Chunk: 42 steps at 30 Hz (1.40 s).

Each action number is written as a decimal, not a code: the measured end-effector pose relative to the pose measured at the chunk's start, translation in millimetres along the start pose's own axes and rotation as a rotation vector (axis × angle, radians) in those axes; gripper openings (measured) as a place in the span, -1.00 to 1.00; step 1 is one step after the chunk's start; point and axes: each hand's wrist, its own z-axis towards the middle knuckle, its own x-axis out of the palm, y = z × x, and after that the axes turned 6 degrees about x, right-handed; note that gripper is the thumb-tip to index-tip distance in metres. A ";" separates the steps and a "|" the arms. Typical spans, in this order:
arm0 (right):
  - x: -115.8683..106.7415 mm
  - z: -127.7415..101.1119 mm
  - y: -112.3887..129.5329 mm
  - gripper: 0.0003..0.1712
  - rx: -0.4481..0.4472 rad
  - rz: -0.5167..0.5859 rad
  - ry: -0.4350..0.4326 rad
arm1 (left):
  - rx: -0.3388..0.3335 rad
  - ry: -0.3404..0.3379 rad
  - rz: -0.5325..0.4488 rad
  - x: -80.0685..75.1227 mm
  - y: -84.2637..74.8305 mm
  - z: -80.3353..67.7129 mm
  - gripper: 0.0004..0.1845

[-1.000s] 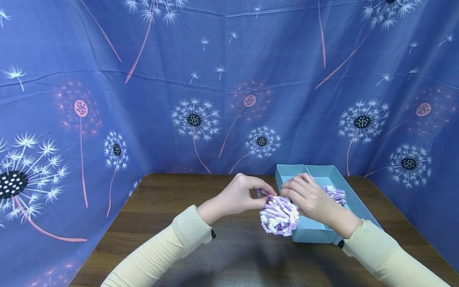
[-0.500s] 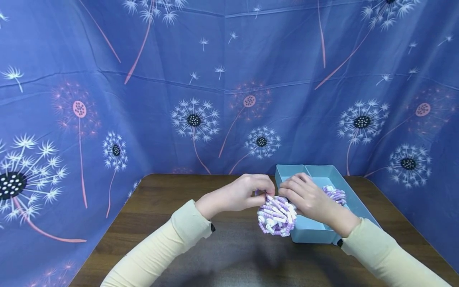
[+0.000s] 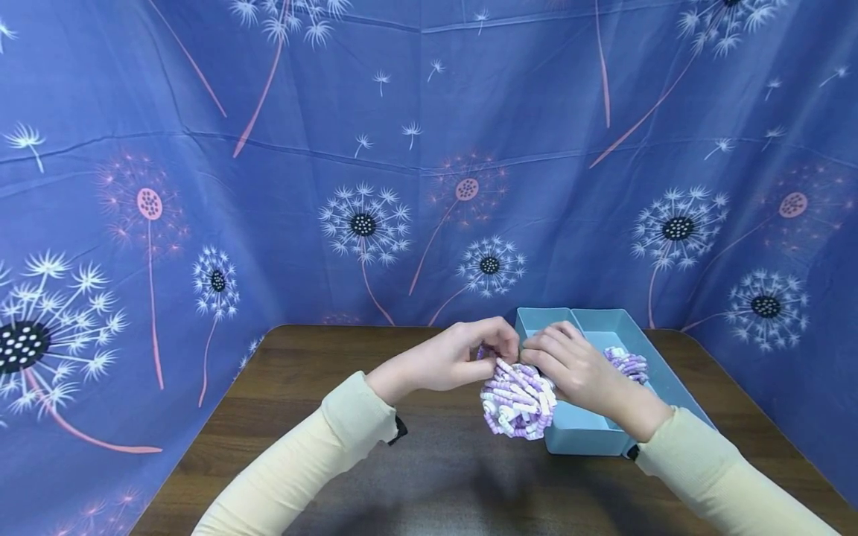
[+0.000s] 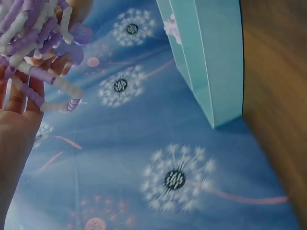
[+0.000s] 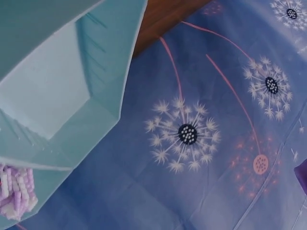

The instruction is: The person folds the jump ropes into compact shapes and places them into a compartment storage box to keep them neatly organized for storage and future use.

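In the head view a rounded bundle of banded purple and white strands [image 3: 518,408] hangs above the table between both hands. My left hand [image 3: 447,359] pinches strands at its upper left with thumb and fingers. The right hand [image 3: 578,372], fingers curled, holds the bundle at its upper right; its fingertips are hidden. The left wrist view has the bundle [image 4: 26,28] close up, a loose loop dangling beside the left hand [image 4: 17,134]. Another purple and white bundle [image 3: 627,364] lies in the light blue box, partly behind the right hand.
The light blue divided box [image 3: 583,441] stands on the brown wooden table [image 3: 429,476], under and behind the right hand. A blue cloth with a dandelion print [image 3: 563,89] hangs around the table's back and sides. In the right wrist view, the box's walls [image 5: 98,127] fill the left.
The left hand has gone from pinching at the bundle's top left to bending its fingers over there, shifting slightly. The bundle has moved a little left. The right hand stays almost in place.
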 end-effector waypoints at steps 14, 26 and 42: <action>-4.6 6.5 4.1 -0.70 0.000 0.038 -0.025 | 0.043 -0.056 -0.133 0.8 5.3 -7.2 -0.89; -5.3 0.7 -0.8 -0.70 -0.062 -0.024 0.043 | 0.102 0.070 0.208 -3.2 -5.3 -1.6 -0.92; -6.9 -8.6 -6.7 -0.70 -0.023 -0.087 0.101 | -0.036 0.093 0.315 -1.6 -11.2 4.4 -0.82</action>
